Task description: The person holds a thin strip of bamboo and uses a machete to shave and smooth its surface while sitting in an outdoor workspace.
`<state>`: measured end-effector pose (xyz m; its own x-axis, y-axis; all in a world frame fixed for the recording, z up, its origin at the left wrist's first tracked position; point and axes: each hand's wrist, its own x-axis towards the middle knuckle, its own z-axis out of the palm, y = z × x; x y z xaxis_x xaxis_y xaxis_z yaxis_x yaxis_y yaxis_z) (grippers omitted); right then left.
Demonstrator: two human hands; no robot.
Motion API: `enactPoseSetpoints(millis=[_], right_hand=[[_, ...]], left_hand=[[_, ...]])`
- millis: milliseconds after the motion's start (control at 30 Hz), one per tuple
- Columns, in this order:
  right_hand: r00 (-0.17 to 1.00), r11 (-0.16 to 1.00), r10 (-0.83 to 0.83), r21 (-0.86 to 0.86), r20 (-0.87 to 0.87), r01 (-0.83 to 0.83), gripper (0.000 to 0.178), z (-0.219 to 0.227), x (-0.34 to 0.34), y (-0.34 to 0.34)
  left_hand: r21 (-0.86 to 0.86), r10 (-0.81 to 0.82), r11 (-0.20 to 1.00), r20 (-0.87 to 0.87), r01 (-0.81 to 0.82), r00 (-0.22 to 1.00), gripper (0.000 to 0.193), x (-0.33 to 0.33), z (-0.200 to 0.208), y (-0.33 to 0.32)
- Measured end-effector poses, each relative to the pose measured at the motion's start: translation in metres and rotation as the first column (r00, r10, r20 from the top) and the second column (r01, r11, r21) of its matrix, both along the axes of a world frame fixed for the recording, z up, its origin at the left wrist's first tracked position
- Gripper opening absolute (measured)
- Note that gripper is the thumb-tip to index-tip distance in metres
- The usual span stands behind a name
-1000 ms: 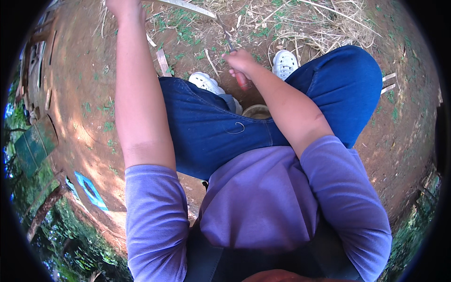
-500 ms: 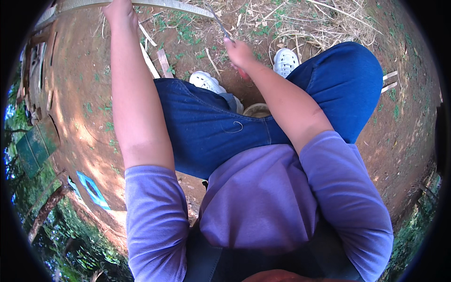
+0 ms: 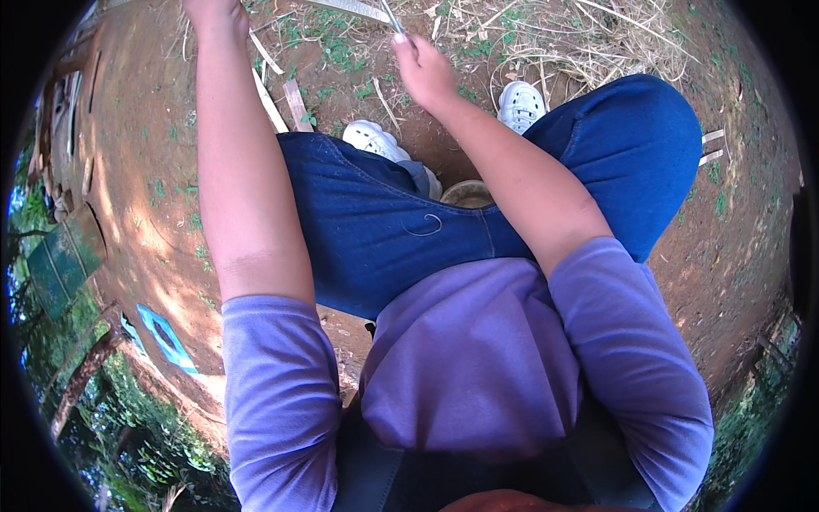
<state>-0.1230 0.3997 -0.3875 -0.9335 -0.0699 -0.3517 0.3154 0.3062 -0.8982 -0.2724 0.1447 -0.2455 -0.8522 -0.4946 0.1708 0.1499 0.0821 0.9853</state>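
At the top edge my left hand (image 3: 213, 12) is closed on a long pale strip (image 3: 351, 8) that looks like split bamboo. The fingers and most of the strip run out of view there. My right hand (image 3: 426, 72) is wrapped round a knife (image 3: 392, 17), its thin metal blade pointing up and away, with the thumb along it. The blade meets or crosses the strip's right end; whether it is cutting in cannot be made out. The knife's handle is hidden in the hand.
I sit low over bare earth, blue-trousered knees spread, white clogs (image 3: 522, 107) in front. A round, pale-rimmed seat or vessel (image 3: 467, 194) shows between my legs. Dry shavings (image 3: 597, 43) heap at the far right; flat wood pieces (image 3: 296, 104) lie by my left knee.
Both hands have moved farther away, toward the top edge. My right hand has also shifted slightly left, and the knife stands more upright. Less of the strip is in view.
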Motion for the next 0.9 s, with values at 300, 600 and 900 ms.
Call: enactPoseSetpoints(millis=[300,600,900], right_hand=[[0.856,0.999,-0.036,-0.004,0.515,0.045,0.057,-0.015,0.007,0.024],[0.993,0.996,-0.085,0.041,0.077,0.082,0.052,-0.046,0.006,0.019],[0.936,0.995,-0.014,-0.086,0.351,0.047,0.057,0.012,0.003,0.008]], left_hand=[[-0.123,-0.121,0.985,0.018,0.123,0.992,0.034,0.006,0.003,-0.011],[-0.150,-0.119,0.980,0.074,0.129,0.990,0.039,0.010,0.015,-0.001],[-0.284,-0.075,0.953,0.125,0.109,0.989,0.040,0.025,0.019,-0.009]])
